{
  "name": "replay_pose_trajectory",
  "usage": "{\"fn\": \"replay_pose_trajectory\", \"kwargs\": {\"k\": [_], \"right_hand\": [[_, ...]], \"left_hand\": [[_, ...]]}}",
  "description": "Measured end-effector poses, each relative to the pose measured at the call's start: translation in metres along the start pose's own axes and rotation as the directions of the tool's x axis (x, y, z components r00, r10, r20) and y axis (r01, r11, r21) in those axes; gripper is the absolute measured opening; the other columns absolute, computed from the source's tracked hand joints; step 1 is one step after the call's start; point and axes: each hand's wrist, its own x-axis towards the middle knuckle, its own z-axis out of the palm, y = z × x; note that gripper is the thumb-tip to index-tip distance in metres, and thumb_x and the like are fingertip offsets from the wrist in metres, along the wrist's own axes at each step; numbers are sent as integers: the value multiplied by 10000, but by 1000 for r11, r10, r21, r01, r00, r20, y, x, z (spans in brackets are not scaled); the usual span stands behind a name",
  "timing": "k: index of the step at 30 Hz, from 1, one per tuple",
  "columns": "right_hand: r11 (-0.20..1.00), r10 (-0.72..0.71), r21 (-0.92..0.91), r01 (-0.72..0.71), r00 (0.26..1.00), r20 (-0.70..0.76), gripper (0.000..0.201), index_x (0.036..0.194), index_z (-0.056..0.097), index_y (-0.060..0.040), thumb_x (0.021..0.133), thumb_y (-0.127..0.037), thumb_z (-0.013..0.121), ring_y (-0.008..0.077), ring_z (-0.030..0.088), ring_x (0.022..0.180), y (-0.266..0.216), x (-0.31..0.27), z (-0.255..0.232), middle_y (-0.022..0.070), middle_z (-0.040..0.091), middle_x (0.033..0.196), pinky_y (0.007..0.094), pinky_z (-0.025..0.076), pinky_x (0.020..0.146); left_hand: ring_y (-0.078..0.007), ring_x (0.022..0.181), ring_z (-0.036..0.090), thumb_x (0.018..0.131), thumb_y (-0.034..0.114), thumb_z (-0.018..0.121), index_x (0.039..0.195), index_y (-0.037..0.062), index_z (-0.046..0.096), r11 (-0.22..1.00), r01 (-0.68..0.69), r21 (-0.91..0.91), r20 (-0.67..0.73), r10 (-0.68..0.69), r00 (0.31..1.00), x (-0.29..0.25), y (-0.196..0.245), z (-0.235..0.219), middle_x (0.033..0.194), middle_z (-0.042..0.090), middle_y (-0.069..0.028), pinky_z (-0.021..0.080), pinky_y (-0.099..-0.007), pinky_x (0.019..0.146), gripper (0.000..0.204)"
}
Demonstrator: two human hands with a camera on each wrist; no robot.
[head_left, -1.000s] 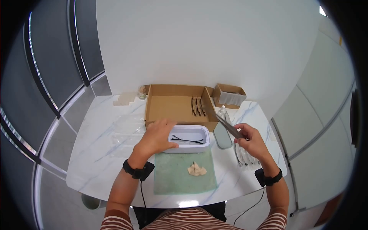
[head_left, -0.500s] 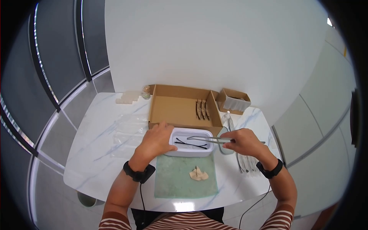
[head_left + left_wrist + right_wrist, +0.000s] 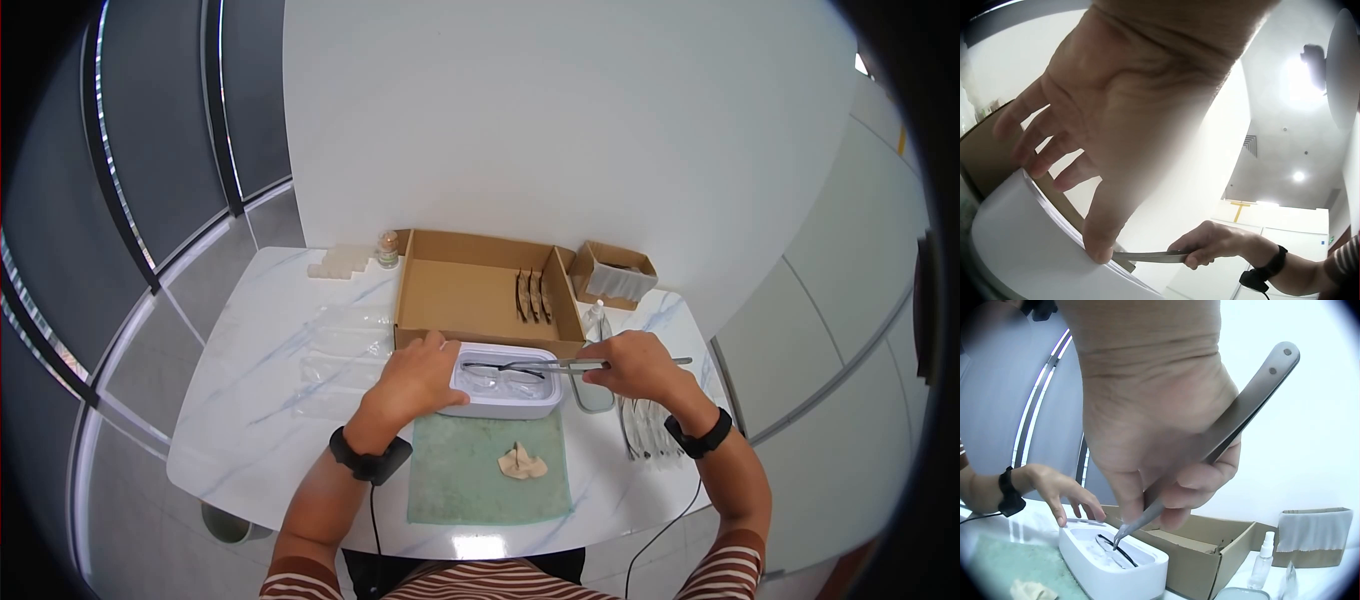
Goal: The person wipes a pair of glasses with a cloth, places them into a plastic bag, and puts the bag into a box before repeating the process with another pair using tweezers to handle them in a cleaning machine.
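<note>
My right hand (image 3: 637, 367) grips long metal tweezers (image 3: 1250, 397). Their bent tips reach into a white, tub-shaped ultrasonic cleaner (image 3: 510, 408) and meet the dark top rim of a pair of eyeglasses (image 3: 530, 374). The glasses' clear lenses now face up in the head view, within the tub. At the cleaner's left end, my left hand (image 3: 419, 373) spreads over it, thumb on the near rim and fingers toward the far side. The left wrist view shows the left fingers (image 3: 1063, 150) loosely spread along the white rim, with the tub's inside hidden.
An open cardboard box (image 3: 455, 290) stands behind the cleaner, dark glasses along its right side. A green cloth (image 3: 455, 480) with a crumpled beige cloth (image 3: 520, 462) lies in front. To the right are a spray bottle (image 3: 1262, 562), a small tissue box (image 3: 612, 280) and several bagged pieces (image 3: 650, 430).
My right hand has swung the tweezers left and down into the cleaner. The glasses have shifted, showing their lenses at the tips. My left hand has stayed on the cleaner.
</note>
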Motion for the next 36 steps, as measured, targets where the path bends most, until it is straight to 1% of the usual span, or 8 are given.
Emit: {"fn": "replay_pose_trajectory", "kwargs": {"k": [8,10,12,20,27,30,32,36], "right_hand": [[998,61,16,-60,997,-41,313,1116,777,-150,823,-260,801,332,691,772,4,-3,6,143,725,793,424,537,704],[998,66,15,-65,997,-36,307,1128,776,-168,842,-276,782,339,692,791,4,-3,7,149,722,800,431,541,719],[997,70,15,-69,997,-30,301,1141,775,-186,860,-293,762,346,694,809,3,-4,5,156,719,807,438,544,733],[996,-30,80,24,998,62,312,1125,781,-171,831,-273,788,325,693,786,0,-15,-3,122,739,824,415,535,732],[997,-3,80,-12,984,178,310,1131,781,-174,835,-266,776,318,697,790,-10,-15,-3,120,735,814,416,538,730],[998,34,48,-42,987,158,297,1127,780,-179,849,-280,758,327,707,850,-16,-20,2,131,749,884,427,550,774],[1000,25,15,-26,1000,13,297,1108,781,-168,824,-253,787,328,701,771,-16,-23,14,136,731,799,418,544,709],[999,38,9,-38,998,-51,295,1098,774,-148,818,-238,792,336,703,755,-21,-25,29,134,734,802,420,547,689]], "left_hand": [[-388,1138,602,743,374,867,1169,1,616,1000,1,24,1,-1,1000,0,3,-2,1194,592,-199,520,-485,939,619],[-365,1234,577,760,373,855,1352,51,570,996,66,56,95,-71,993,0,7,-8,1328,572,-191,500,-456,1006,732],[-365,1235,576,760,375,855,1352,51,568,996,64,57,91,-69,993,0,8,-8,1324,574,-191,499,-455,1007,733],[-369,1222,581,759,381,856,1341,52,571,997,47,55,67,-51,996,-1,7,-6,1289,585,-190,501,-461,996,727],[-373,1208,585,753,377,861,1317,47,580,998,40,46,63,-43,997,-1,7,-6,1280,587,-189,501,-462,989,711],[-373,1207,586,754,377,861,1328,41,572,998,38,47,58,-40,998,-2,7,-6,1282,588,-188,502,-462,988,726],[-373,1206,587,754,378,861,1336,38,566,998,34,45,55,-36,998,-2,6,-5,1285,588,-187,502,-463,987,736],[-379,1180,590,756,377,858,1298,19,569,999,14,49,32,-15,999,-2,4,-2,1253,594,-190,510,-476,963,712]]}}
